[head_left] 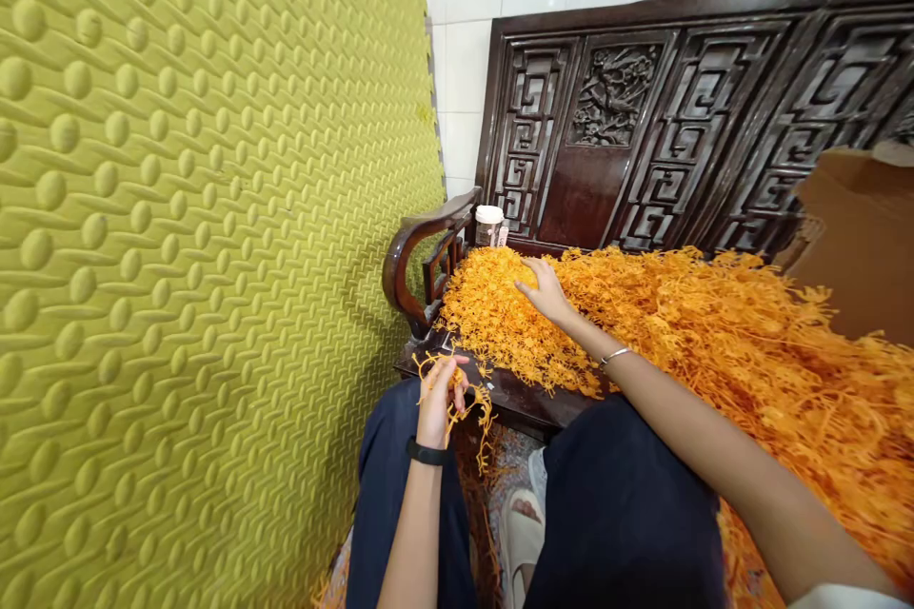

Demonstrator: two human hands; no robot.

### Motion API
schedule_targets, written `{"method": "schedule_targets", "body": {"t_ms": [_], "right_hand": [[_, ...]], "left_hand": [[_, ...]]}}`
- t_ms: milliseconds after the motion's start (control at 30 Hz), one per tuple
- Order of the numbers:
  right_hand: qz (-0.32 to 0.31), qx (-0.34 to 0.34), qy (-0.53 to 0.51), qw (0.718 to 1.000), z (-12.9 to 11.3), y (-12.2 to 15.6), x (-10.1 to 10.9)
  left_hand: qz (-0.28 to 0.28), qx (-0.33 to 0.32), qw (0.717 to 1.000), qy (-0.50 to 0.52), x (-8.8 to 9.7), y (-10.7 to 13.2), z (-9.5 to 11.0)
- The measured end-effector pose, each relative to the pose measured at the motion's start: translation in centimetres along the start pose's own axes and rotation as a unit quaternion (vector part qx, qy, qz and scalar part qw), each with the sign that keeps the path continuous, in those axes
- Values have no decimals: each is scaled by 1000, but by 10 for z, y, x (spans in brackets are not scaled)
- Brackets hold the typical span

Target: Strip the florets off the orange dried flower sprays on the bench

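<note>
My left hand (441,398), with a black band on the wrist, is closed around several thin, branching orange strands (486,428) that dangle over my lap. My right hand (548,293), wearing a silvery bangle, reaches over a heap of small orange pieces (492,304) at the bench's left end. Its fingers are apart, and I see nothing between them. Whether the fingertips press into the heap is hard to tell. To the right, longer orange strands (749,324) lie tangled in a much larger pile.
A carved dark wooden bench (600,195) with a curved armrest (407,271) stands against white tiles. A lidded cup (488,226) sits in its corner. A green foam mat (214,209) rises on the left. Cardboard (867,238) leans at the right. Orange scraps lie by my feet.
</note>
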State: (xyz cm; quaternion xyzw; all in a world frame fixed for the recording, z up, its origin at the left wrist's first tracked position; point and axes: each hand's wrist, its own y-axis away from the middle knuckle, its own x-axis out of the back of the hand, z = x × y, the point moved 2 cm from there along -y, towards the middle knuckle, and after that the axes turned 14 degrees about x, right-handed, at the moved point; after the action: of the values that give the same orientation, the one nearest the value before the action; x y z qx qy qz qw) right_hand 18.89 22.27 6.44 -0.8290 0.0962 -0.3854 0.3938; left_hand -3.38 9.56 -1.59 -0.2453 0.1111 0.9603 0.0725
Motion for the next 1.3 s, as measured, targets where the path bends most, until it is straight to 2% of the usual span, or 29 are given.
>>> {"method": "schedule_targets", "body": {"t_ms": [100, 200, 267, 367, 433, 500, 567, 700, 900, 1067, 1200, 1300], "right_hand": [[-69, 4, -51, 996, -20, 3, 3], [-174, 22, -163, 971, -62, 8, 4], [-249, 28, -232, 940, -93, 14, 2], [-378, 24, -315, 870, -128, 29, -10], [-417, 31, -313, 853, -138, 37, -18], [-403, 51, -276, 871, -138, 40, -24], [-362, 75, -234, 899, -133, 39, -26], [-304, 106, -190, 927, -121, 35, -25], [-312, 150, -185, 920, -120, 34, -24], [-321, 107, -239, 910, -121, 32, -24], [-321, 37, -285, 903, -118, 34, -26], [-315, 37, -294, 902, -117, 36, -29]], "left_hand": [[-7, 10, 999, -31, -1, 2, -1], [-19, 37, 997, -72, -4, 2, -6], [-33, 56, 993, -97, -6, 2, -11], [-57, 67, 992, -91, -8, 2, -15], [-59, 57, 996, -31, -7, 3, -12], [-63, 43, 996, 51, -5, 4, -6], [-70, 22, 991, 108, -3, 5, 1], [-64, -15, 986, 152, -1, 6, 10], [-65, 0, 987, 145, -3, 7, 6], [-54, -8, 990, 130, -2, 6, 3], [-9, -27, 997, 76, -1, 5, 1], [14, -21, 997, 67, -1, 4, -1]]}}
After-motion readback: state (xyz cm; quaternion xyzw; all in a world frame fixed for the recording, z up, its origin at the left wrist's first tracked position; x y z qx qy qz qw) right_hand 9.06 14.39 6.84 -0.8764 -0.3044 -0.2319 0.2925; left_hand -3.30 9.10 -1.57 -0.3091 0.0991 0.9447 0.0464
